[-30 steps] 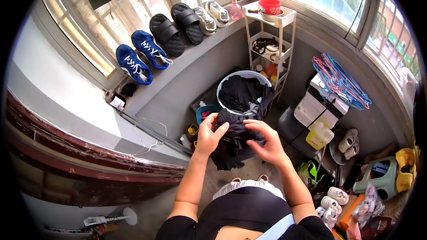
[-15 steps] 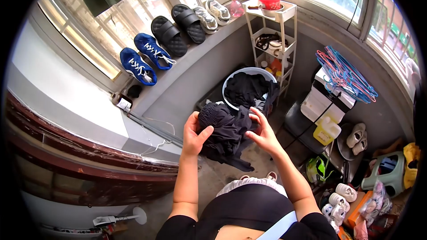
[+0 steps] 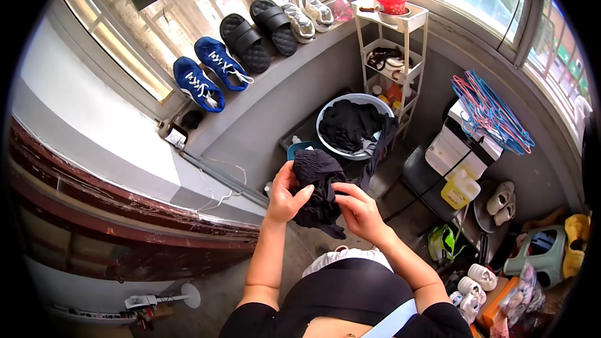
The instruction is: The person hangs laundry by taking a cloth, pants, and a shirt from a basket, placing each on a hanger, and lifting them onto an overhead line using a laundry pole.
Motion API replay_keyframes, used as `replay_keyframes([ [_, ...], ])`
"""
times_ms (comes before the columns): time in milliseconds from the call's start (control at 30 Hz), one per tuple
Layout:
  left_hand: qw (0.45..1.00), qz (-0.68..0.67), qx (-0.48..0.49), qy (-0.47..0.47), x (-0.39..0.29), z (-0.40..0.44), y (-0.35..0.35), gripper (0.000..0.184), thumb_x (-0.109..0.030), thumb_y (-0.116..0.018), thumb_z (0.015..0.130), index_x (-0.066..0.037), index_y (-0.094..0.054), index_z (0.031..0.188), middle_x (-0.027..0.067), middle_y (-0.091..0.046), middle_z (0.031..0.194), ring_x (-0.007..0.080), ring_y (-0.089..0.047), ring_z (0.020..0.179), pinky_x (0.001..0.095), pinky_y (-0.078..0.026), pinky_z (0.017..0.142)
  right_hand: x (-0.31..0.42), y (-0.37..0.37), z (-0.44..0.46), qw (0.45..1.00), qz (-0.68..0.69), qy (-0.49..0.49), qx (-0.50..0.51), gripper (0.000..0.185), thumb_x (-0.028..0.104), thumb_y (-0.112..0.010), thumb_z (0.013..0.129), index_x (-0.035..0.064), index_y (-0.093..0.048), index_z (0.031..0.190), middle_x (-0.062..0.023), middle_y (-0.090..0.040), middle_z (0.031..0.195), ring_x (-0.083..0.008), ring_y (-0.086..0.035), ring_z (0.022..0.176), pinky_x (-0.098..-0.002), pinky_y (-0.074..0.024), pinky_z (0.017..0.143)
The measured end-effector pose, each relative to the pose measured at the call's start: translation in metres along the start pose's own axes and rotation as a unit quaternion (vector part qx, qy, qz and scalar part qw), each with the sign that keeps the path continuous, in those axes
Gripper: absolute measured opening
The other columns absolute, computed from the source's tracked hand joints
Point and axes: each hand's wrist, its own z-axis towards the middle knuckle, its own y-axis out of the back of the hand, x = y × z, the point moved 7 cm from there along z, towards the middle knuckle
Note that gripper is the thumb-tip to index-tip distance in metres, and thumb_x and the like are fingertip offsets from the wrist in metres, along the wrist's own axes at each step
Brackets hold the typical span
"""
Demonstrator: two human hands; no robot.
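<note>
I hold a black garment with a gathered elastic waistband (image 3: 318,172) in front of my body, its loose cloth bunched and hanging down. My left hand (image 3: 289,195) grips its left side near the waistband, thumb on top. Fingers of my right hand (image 3: 360,209) pinch the cloth on the other side. Just beyond stands a light blue basin (image 3: 343,152) heaped with dark wet-looking clothes (image 3: 350,122). One dark piece (image 3: 380,153) hangs over its right rim. A teal container (image 3: 299,148) shows partly behind the held garment.
Blue sneakers (image 3: 199,84), black slides (image 3: 245,44) and pale shoes line the window ledge. A white shelf rack (image 3: 413,75) stands behind the basin. To the right are hangers (image 3: 491,112), a yellow-liquid jug (image 3: 460,191), a green stool (image 3: 538,253) and piled shoes (image 3: 471,291).
My right hand has come in toward the left and now pinches the cloth. The garment is gathered more narrowly, and the view has shifted slightly, showing the teal container.
</note>
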Motion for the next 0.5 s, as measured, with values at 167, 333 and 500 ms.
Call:
replay_keyframes([
  [167,0.998,-0.029,0.048,0.018,-0.005,-0.002,-0.016,0.050,-0.002,-0.061,0.079,0.003,-0.046,0.127,0.0087,-0.059,0.117,0.0139,-0.056,0.107,0.0283,-0.042,0.094,-0.034,0.008,0.001,0.982,0.038,-0.125,-0.137,0.047,-0.014,-0.065,0.062,0.0028,-0.055,0.105,-0.0138,-0.051,0.106,-0.0256,-0.059,0.087,-0.0301,-0.0494,0.076],
  [333,0.996,-0.049,0.070,0.037,0.005,-0.010,-0.023,0.049,-0.003,-0.062,0.079,0.003,-0.048,0.126,0.0076,-0.060,0.114,0.0125,-0.058,0.101,0.0285,-0.046,0.089,-0.041,0.006,0.025,0.988,-0.047,-0.131,-0.074,0.053,-0.007,-0.064,0.056,0.0036,-0.056,0.108,-0.0126,-0.060,0.100,-0.0287,-0.061,0.087,-0.0347,-0.0482,0.078],
  [500,0.988,-0.087,0.056,0.116,0.011,-0.017,-0.019,0.051,0.000,-0.059,0.079,0.005,-0.046,0.128,0.0083,-0.060,0.110,0.0107,-0.060,0.088,0.0272,-0.057,0.068,-0.028,0.038,0.033,0.930,-0.335,-0.090,-0.118,0.028,-0.006,-0.059,0.057,0.0080,-0.054,0.080,-0.0072,-0.054,0.075,-0.0293,-0.054,0.067,-0.0354,-0.0396,0.059],
])
